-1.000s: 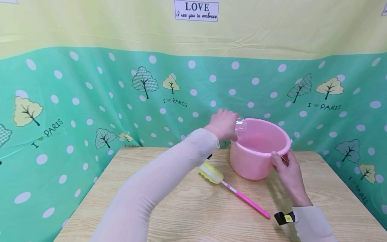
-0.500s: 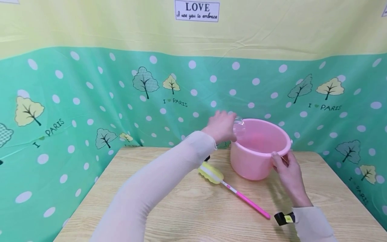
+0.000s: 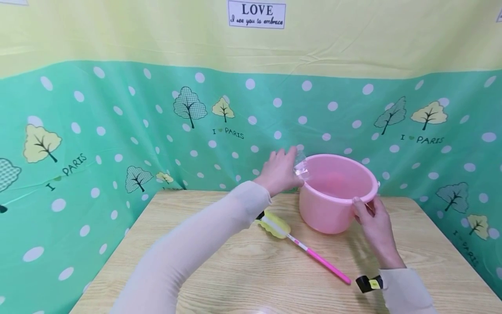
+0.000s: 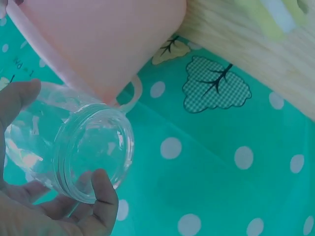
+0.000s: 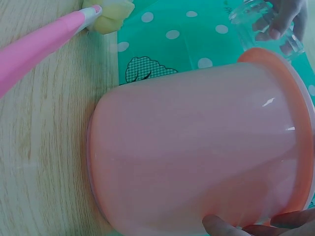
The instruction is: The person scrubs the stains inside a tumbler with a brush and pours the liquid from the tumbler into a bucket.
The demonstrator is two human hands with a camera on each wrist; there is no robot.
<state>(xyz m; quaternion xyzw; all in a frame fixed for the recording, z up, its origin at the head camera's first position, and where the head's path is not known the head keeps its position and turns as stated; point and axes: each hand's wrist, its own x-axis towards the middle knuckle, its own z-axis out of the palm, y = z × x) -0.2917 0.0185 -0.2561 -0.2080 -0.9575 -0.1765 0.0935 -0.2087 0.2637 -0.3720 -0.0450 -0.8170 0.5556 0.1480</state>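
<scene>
In the head view my left hand (image 3: 277, 172) holds a clear jar (image 3: 301, 169) beside the left rim of a pink bucket (image 3: 324, 214). The left wrist view shows the see-through jar (image 4: 96, 147) tipped on its side, with thumb and fingers curled round it. Its round, ridged end faces the camera, and I see nothing inside. My right hand (image 3: 374, 229) grips the bucket's right rim, thumb on the near side. The bucket stands upright on the table; the right wrist view shows its smooth outer wall (image 5: 197, 147) with fingertips (image 5: 219, 226) against it.
A sponge brush with a yellow head (image 3: 274, 224) and pink handle (image 3: 327, 265) lies diagonally on the wooden table (image 3: 251, 274), left of the bucket. A green and yellow printed cloth (image 3: 235, 100) hangs behind and at both sides.
My left hand has moved left and slightly down with the jar, drawing it from over the bucket's mouth to beside the rim. The right hand and bucket have stayed put.
</scene>
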